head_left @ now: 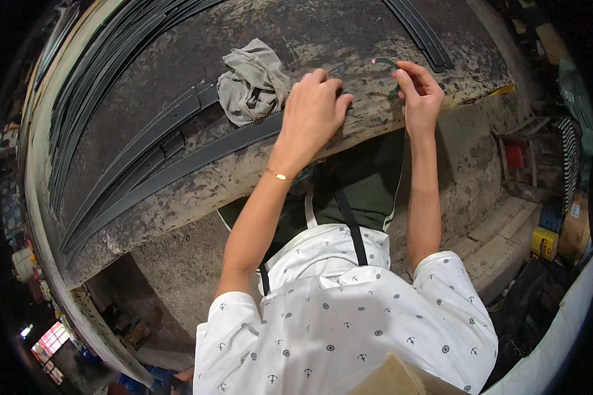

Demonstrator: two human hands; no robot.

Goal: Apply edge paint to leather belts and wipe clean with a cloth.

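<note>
Both forearms reach forward, elbows bent. The left hand [315, 110] is curled knuckles-up; the right hand [420, 97], just beside it, seems to be pinching with its fingertips.

A worn, stained desk [145, 217] of rough grey surface fills the upper frame, its front falling to a bare concrete wall [178, 270]. To the right, concrete steps [501, 237] lead down toward a red stool [515, 155], stacked yellow boxes [545, 242] and dim clutter. Daylight shows at the far lower left.
</note>
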